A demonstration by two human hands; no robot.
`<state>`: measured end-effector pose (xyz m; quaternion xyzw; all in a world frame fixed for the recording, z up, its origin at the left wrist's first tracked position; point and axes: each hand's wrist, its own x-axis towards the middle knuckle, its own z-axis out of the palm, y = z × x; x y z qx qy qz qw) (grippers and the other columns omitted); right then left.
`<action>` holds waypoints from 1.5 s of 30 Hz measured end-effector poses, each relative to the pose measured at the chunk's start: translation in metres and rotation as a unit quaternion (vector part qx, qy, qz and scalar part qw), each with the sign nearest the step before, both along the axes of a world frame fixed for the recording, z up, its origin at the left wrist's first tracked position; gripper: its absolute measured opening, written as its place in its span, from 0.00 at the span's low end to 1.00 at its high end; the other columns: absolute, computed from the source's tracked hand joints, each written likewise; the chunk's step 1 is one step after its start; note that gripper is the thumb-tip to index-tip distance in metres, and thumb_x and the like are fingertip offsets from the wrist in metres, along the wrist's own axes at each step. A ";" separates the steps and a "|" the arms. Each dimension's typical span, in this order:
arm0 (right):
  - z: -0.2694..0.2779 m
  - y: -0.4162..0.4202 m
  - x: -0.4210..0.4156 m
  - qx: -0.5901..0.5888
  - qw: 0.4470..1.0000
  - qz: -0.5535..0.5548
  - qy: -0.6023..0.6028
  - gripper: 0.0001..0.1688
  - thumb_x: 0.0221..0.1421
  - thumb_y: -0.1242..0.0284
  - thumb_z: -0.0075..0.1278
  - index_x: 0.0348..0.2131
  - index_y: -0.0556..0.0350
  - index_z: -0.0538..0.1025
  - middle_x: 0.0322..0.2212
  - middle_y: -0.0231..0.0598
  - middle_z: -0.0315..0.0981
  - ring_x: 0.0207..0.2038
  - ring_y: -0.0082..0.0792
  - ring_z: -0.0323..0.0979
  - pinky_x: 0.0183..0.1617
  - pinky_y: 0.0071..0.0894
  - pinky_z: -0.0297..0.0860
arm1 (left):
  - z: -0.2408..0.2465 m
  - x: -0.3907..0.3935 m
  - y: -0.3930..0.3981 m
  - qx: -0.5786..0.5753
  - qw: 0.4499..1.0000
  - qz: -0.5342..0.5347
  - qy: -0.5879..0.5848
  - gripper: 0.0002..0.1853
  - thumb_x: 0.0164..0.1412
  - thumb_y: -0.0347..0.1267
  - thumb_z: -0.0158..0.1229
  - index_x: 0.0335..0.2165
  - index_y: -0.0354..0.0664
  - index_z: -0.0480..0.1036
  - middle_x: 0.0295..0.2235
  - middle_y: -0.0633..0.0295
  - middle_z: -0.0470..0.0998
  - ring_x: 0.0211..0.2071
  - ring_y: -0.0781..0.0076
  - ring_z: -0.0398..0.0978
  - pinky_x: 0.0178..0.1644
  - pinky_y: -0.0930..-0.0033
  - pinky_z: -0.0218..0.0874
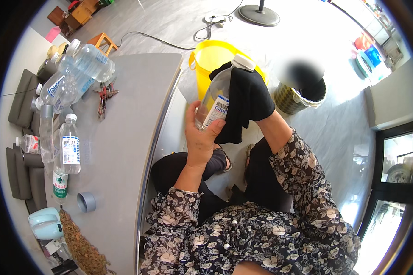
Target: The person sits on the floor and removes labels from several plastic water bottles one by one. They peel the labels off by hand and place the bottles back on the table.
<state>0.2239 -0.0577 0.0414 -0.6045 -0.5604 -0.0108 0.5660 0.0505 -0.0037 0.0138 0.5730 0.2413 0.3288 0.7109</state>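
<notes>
A clear plastic bottle [214, 90] with a white cap and a printed label is tilted between my hands, cap end up and away from me. My left hand [203, 132] grips its lower end, thumb beside the label. Black cloth [249, 96] covers my right hand [258, 99], which presses it around the bottle's upper side. The fingers under the cloth are hidden. Just beyond the bottle, a yellow bucket [215, 51] stands on the floor.
At left is a grey table [134, 113] with several bottles [70, 147], keys [105, 98], a grey ring [86, 202], a light-blue kettle [46, 223] and a heap of dried brown material [81, 244]. A patterned bin [285, 99] stands right; a cable [158, 38] crosses the floor.
</notes>
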 end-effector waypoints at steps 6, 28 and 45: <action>-0.014 0.005 -0.005 -0.009 0.988 0.032 0.148 0.13 0.50 0.79 0.52 0.38 0.63 0.76 0.34 0.42 0.76 0.36 0.35 0.74 0.44 0.28 0.69 | 0.003 -0.003 0.000 0.063 0.998 0.016 0.027 0.37 0.55 0.36 0.65 0.56 0.31 0.56 0.44 0.58 0.71 0.44 0.75 0.69 0.49 0.74 0.61; -0.006 -0.005 -0.013 -0.026 0.933 0.218 0.287 0.22 0.58 0.73 0.52 0.51 0.58 0.68 0.46 0.36 0.70 0.48 0.29 0.68 0.56 0.29 0.63 | -0.004 -0.007 0.009 -0.404 0.845 -0.273 -0.218 0.31 0.66 0.52 0.42 0.57 0.42 0.62 0.52 0.58 0.72 0.52 0.63 0.71 0.58 0.59 0.61; -0.036 0.001 -0.004 0.004 0.751 0.279 0.598 0.30 0.64 0.55 0.42 0.51 0.63 0.68 0.43 0.48 0.72 0.44 0.38 0.73 0.51 0.35 0.71 | 0.002 -0.014 0.003 -0.265 0.924 -0.260 -0.093 0.44 0.47 0.38 0.70 0.58 0.38 0.57 0.48 0.65 0.69 0.48 0.78 0.67 0.53 0.76 0.57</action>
